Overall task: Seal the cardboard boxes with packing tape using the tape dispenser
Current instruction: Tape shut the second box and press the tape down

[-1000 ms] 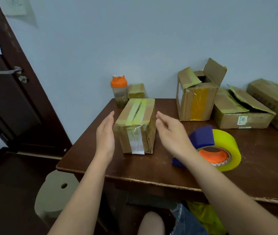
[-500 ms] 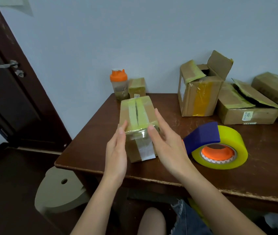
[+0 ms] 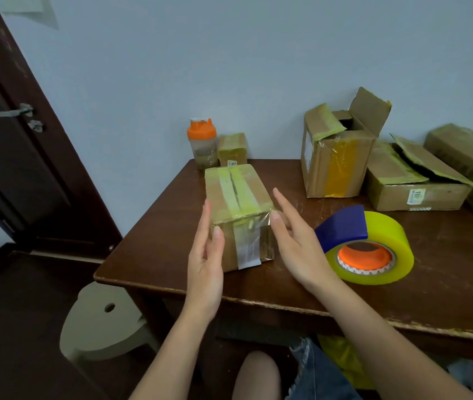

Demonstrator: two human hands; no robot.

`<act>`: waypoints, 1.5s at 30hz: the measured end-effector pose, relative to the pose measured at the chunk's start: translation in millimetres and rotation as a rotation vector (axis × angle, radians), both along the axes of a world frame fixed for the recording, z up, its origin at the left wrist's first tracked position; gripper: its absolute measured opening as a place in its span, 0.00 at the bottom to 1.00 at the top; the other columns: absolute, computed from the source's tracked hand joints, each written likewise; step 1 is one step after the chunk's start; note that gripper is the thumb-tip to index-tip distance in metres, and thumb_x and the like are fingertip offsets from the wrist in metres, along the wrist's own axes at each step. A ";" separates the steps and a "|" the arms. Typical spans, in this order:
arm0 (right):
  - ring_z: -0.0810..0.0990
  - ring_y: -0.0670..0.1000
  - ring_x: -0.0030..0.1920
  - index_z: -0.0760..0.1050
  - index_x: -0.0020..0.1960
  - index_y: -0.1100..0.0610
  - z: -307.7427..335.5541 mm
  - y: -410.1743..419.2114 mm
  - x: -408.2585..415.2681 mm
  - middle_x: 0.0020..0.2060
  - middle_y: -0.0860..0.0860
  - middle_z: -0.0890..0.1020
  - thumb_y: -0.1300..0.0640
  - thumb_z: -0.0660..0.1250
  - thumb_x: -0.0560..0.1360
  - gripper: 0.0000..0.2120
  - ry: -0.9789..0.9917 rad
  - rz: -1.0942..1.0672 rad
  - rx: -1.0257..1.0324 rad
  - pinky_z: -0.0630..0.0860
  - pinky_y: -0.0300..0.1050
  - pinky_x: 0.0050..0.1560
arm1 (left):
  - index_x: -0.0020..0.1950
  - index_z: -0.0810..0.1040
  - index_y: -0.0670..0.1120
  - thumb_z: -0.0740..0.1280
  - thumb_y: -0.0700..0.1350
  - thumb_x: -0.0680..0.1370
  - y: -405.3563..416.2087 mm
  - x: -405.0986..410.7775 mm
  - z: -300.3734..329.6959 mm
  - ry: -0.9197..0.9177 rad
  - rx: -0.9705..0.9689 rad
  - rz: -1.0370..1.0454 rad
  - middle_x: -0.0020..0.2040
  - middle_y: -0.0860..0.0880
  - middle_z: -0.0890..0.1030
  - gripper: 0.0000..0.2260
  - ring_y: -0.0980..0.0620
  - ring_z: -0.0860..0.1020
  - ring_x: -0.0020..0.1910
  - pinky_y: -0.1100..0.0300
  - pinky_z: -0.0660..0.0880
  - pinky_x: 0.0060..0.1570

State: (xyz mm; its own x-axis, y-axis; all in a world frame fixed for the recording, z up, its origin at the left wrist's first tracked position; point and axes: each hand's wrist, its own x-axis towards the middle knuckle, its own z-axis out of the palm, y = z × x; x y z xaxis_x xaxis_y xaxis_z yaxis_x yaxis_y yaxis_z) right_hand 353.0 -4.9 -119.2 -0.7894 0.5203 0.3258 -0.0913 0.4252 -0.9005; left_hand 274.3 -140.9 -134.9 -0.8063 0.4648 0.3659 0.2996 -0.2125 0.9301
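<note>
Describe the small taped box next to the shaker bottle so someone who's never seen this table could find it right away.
Start at the dark wooden table and go to its far left corner, against the wall. There an orange-lidded shaker bottle stands, and the small box sits just to its right. It is the smallest box, shorter than the bottle, with yellowish tape on top.

One head-worn camera looks forward and down, close over the table near its front edge
</note>
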 end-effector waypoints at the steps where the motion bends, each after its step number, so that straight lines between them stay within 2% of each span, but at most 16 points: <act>1: 0.67 0.22 0.56 0.58 0.76 0.41 5.1 4.3 0.3 0.62 0.28 0.66 0.47 0.56 0.82 0.23 0.014 0.009 0.002 0.66 0.24 0.60 | 0.70 0.64 0.69 0.58 0.54 0.81 -2.0 -3.4 4.8 0.042 -0.015 0.016 0.75 0.66 0.62 0.18 0.68 0.61 0.73 0.65 0.63 0.69; 2: 0.66 0.24 0.60 0.60 0.75 0.42 9.6 7.6 -0.7 0.65 0.31 0.66 0.49 0.57 0.82 0.22 0.033 0.014 0.022 0.65 0.24 0.61 | 0.70 0.65 0.66 0.59 0.53 0.80 -3.1 -7.0 10.5 0.102 -0.043 0.036 0.75 0.65 0.61 0.18 0.69 0.59 0.73 0.68 0.62 0.68; 4: 0.63 0.31 0.69 0.66 0.73 0.42 17.0 11.8 -7.0 0.70 0.36 0.66 0.49 0.59 0.82 0.19 0.066 0.031 0.089 0.63 0.29 0.66 | 0.66 0.73 0.60 0.61 0.51 0.80 -1.7 -16.3 21.3 0.225 -0.110 0.069 0.75 0.64 0.62 0.15 0.68 0.57 0.74 0.71 0.61 0.68; 6: 0.63 0.35 0.71 0.73 0.69 0.45 18.7 14.3 -15.1 0.70 0.41 0.70 0.50 0.60 0.81 0.16 0.081 0.067 0.123 0.65 0.34 0.68 | 0.62 0.79 0.56 0.63 0.48 0.81 0.7 -27.0 26.4 0.290 -0.176 0.070 0.72 0.63 0.67 0.11 0.67 0.59 0.74 0.60 0.61 0.73; 8: 0.66 0.36 0.69 0.77 0.64 0.47 16.6 16.0 -21.6 0.64 0.44 0.77 0.52 0.63 0.80 0.14 0.092 0.075 0.187 0.67 0.40 0.70 | 0.61 0.81 0.53 0.65 0.47 0.80 1.1 -33.9 25.6 0.329 -0.240 0.066 0.67 0.59 0.75 0.11 0.65 0.64 0.72 0.53 0.61 0.75; 11: 0.71 0.40 0.66 0.80 0.59 0.50 9.6 18.3 -27.5 0.58 0.47 0.82 0.52 0.67 0.76 0.13 0.148 0.032 0.320 0.68 0.47 0.71 | 0.60 0.82 0.49 0.66 0.46 0.79 0.0 -37.8 18.5 0.369 -0.260 0.065 0.61 0.55 0.81 0.11 0.64 0.69 0.69 0.60 0.63 0.72; 15: 0.75 0.51 0.67 0.81 0.58 0.53 0.8 29.3 -28.8 0.57 0.49 0.82 0.46 0.69 0.71 0.18 0.180 0.035 0.385 0.72 0.53 0.68 | 0.58 0.83 0.46 0.68 0.46 0.76 1.9 -42.2 10.0 0.441 -0.205 0.088 0.59 0.52 0.83 0.12 0.61 0.72 0.68 0.63 0.65 0.71; 18: 0.74 0.53 0.67 0.80 0.59 0.53 -3.3 33.7 -26.9 0.58 0.50 0.81 0.43 0.68 0.71 0.21 0.167 0.026 0.484 0.71 0.56 0.68 | 0.58 0.82 0.45 0.70 0.46 0.74 5.0 -42.7 7.1 0.479 -0.178 0.090 0.58 0.51 0.82 0.13 0.61 0.72 0.68 0.66 0.65 0.69; 22: 0.76 0.53 0.65 0.82 0.56 0.53 -2.8 29.2 -28.8 0.56 0.49 0.83 0.43 0.67 0.71 0.19 0.138 -0.104 0.713 0.63 0.64 0.71 | 0.58 0.81 0.46 0.71 0.43 0.74 7.3 -46.7 2.0 0.562 -0.162 0.129 0.57 0.51 0.82 0.13 0.57 0.74 0.67 0.66 0.67 0.68; 24: 0.78 0.52 0.63 0.83 0.55 0.54 -3.4 28.3 -31.0 0.54 0.50 0.84 0.45 0.68 0.71 0.17 0.161 -0.139 0.777 0.63 0.63 0.70 | 0.59 0.80 0.45 0.72 0.44 0.74 8.3 -48.6 0.3 0.617 -0.154 0.142 0.56 0.51 0.82 0.14 0.54 0.75 0.66 0.62 0.68 0.69; 27: 0.80 0.53 0.60 0.84 0.52 0.56 -6.8 28.1 -32.7 0.52 0.52 0.85 0.46 0.68 0.73 0.16 0.223 -0.158 0.761 0.69 0.59 0.68 | 0.57 0.81 0.43 0.70 0.45 0.75 10.5 -50.8 -2.7 0.689 -0.132 0.190 0.54 0.50 0.83 0.12 0.51 0.78 0.63 0.55 0.71 0.67; 32: 0.82 0.52 0.57 0.83 0.50 0.58 -14.0 20.8 -38.9 0.50 0.53 0.85 0.50 0.65 0.76 0.13 0.222 -0.211 0.694 0.79 0.50 0.58 | 0.50 0.85 0.41 0.69 0.41 0.76 20.4 -49.3 -8.0 0.755 -0.106 0.332 0.48 0.46 0.85 0.07 0.50 0.82 0.55 0.46 0.77 0.59; 35: 0.82 0.51 0.56 0.83 0.51 0.59 -16.8 18.5 -39.6 0.51 0.54 0.85 0.53 0.64 0.77 0.13 0.228 -0.202 0.646 0.80 0.50 0.57 | 0.49 0.85 0.41 0.69 0.40 0.76 22.2 -47.7 -8.9 0.731 -0.097 0.363 0.47 0.46 0.86 0.07 0.50 0.83 0.53 0.44 0.78 0.57; 39: 0.83 0.51 0.55 0.84 0.48 0.60 -14.0 14.8 -40.7 0.48 0.53 0.85 0.55 0.64 0.77 0.12 0.256 -0.223 0.635 0.78 0.44 0.57 | 0.47 0.86 0.41 0.68 0.40 0.76 25.0 -45.4 -8.1 0.685 -0.099 0.376 0.46 0.47 0.86 0.07 0.51 0.83 0.52 0.44 0.77 0.57; 42: 0.82 0.49 0.56 0.84 0.49 0.59 -10.1 14.1 -38.0 0.49 0.52 0.85 0.56 0.68 0.76 0.08 0.237 -0.199 0.611 0.77 0.42 0.58 | 0.47 0.86 0.40 0.68 0.39 0.76 26.6 -42.5 -8.8 0.685 -0.092 0.403 0.46 0.47 0.85 0.07 0.52 0.83 0.52 0.45 0.77 0.58; 45: 0.82 0.48 0.57 0.84 0.51 0.58 -3.3 19.6 -32.0 0.51 0.52 0.85 0.54 0.72 0.74 0.09 0.190 -0.135 0.577 0.78 0.44 0.59 | 0.49 0.85 0.39 0.66 0.39 0.77 25.5 -42.0 -8.9 0.712 -0.103 0.379 0.48 0.46 0.85 0.09 0.51 0.82 0.54 0.46 0.75 0.62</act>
State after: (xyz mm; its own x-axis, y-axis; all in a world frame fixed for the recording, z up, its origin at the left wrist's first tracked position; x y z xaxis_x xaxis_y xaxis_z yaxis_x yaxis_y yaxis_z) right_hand 320.9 14.8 -122.5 -0.6300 0.3092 0.7124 -0.1389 0.8577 -0.4950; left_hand 232.3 -115.4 -143.8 -0.5054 0.2663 0.8208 0.8613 0.0981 0.4985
